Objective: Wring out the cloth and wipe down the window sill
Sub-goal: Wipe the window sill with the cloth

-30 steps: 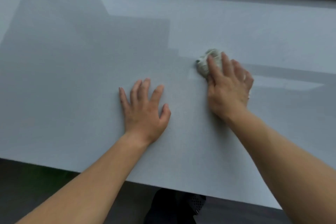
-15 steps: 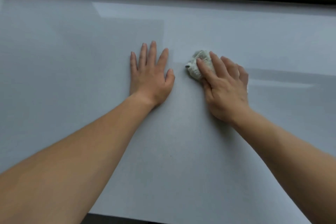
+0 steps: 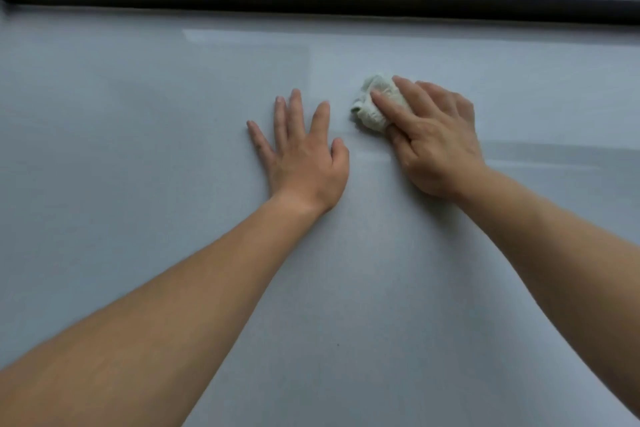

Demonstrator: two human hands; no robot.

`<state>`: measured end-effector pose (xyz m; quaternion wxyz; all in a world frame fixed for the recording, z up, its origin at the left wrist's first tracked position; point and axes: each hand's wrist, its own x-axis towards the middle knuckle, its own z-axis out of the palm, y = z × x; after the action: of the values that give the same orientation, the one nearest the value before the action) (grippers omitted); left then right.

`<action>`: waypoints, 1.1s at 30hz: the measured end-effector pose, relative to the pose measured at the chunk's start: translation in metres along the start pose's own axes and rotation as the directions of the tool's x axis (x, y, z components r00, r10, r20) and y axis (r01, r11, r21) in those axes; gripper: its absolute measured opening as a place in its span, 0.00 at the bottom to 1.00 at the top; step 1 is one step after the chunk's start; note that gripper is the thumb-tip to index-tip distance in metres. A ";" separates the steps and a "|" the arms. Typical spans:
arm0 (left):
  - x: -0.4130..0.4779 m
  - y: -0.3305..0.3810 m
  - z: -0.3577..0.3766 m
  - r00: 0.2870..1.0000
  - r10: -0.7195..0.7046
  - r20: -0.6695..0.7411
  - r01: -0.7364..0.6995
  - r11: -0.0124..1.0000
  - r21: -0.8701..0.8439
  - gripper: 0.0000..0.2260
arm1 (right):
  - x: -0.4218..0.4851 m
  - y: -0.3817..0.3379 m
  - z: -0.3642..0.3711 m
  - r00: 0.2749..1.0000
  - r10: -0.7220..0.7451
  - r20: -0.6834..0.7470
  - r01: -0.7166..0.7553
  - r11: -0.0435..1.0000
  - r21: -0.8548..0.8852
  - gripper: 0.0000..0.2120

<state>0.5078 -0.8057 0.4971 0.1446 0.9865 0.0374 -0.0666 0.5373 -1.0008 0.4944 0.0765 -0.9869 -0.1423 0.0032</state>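
Cloth under right hand, beside left hand

Both bare forearms are stretched forward. The left hand is laid flat, palm down, fingers spread. The right hand is pressed palm down onto the cloth, fingers extended.
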 end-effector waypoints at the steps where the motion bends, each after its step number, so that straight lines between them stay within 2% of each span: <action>1: 0.001 0.001 0.001 1.000 -0.008 0.010 0.008 1.000 0.011 0.27 | 0.010 0.010 -0.001 1.000 0.027 -0.015 -0.027 1.000 -0.010 0.23; 5: 0.011 0.009 0.003 0.998 -0.067 0.018 0.066 0.997 0.044 0.30 | 0.048 0.016 -0.002 0.960 0.274 -0.060 -0.273 0.962 0.018 0.23; 6: 0.013 0.010 0.004 0.998 -0.066 0.012 0.065 0.996 0.062 0.31 | 0.049 0.009 0.000 0.961 0.269 -0.060 -0.268 0.963 0.017 0.23; 9: 0.013 0.013 0.008 1.000 -0.024 -0.019 0.026 0.992 0.124 0.31 | 0.034 -0.003 0.003 1.000 -0.002 -0.015 0.001 0.999 -0.034 0.23; 11: 0.013 0.014 0.010 0.999 -0.032 -0.031 0.036 0.990 0.138 0.31 | 0.041 0.005 -0.003 0.995 -0.098 0.012 0.098 0.994 -0.037 0.23; 12: 0.013 0.014 0.011 0.998 -0.041 -0.037 0.045 0.989 0.142 0.31 | 0.053 0.008 -0.003 0.998 -0.068 0.004 0.068 0.997 -0.033 0.23; 15: 0.014 0.015 0.012 0.998 -0.045 -0.045 0.051 0.988 0.146 0.32 | 0.089 -0.009 0.001 0.986 0.160 -0.050 -0.160 0.987 0.006 0.24; 16: 0.013 0.015 0.012 0.998 -0.042 -0.047 0.048 0.988 0.147 0.31 | 0.095 -0.019 0.003 0.985 0.161 -0.060 -0.161 0.987 -0.002 0.25; 18: 0.013 0.014 0.012 0.998 -0.031 -0.055 0.039 0.987 0.156 0.31 | 0.098 -0.026 0.005 0.998 0.052 -0.044 -0.053 0.999 -0.012 0.25; 19: 0.013 0.014 0.012 0.998 -0.023 -0.056 0.031 0.987 0.157 0.30 | 0.098 -0.020 0.003 1.000 0.000 -0.025 0.000 1.000 -0.008 0.24; 21: 0.013 0.013 0.011 0.999 -0.010 -0.048 0.017 0.989 0.149 0.29 | 0.094 0.006 -0.002 1.000 -0.009 -0.013 0.009 1.000 -0.010 0.24; 26: 0.013 0.011 0.011 0.999 -0.022 -0.036 0.027 0.989 0.148 0.28 | 0.060 0.096 -0.019 0.975 0.221 -0.038 -0.221 0.975 -0.013 0.24; 29: 0.014 0.013 0.010 0.999 -0.025 -0.029 0.029 0.988 0.153 0.28 | 0.050 0.087 -0.016 0.887 0.451 -0.096 -0.448 0.892 0.051 0.24; 30: 0.014 0.014 0.010 0.999 -0.027 -0.029 0.031 0.987 0.157 0.28 | 0.048 0.075 -0.012 0.876 0.470 -0.106 -0.467 0.883 0.053 0.24; 31: 0.014 0.014 0.010 0.999 -0.029 -0.030 0.033 0.987 0.158 0.28 | 0.044 0.063 -0.009 0.903 0.417 -0.103 -0.416 0.909 0.034 0.24; 33: 0.013 0.014 0.010 0.999 -0.030 -0.034 0.035 0.987 0.155 0.28 | 0.030 0.064 -0.009 0.981 0.190 -0.043 -0.190 0.982 -0.005 0.24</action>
<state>0.5212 -0.8209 0.4890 0.0655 0.9950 0.0505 -0.0562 0.5847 -1.0540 0.4940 0.0742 -0.9961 -0.0460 -0.0110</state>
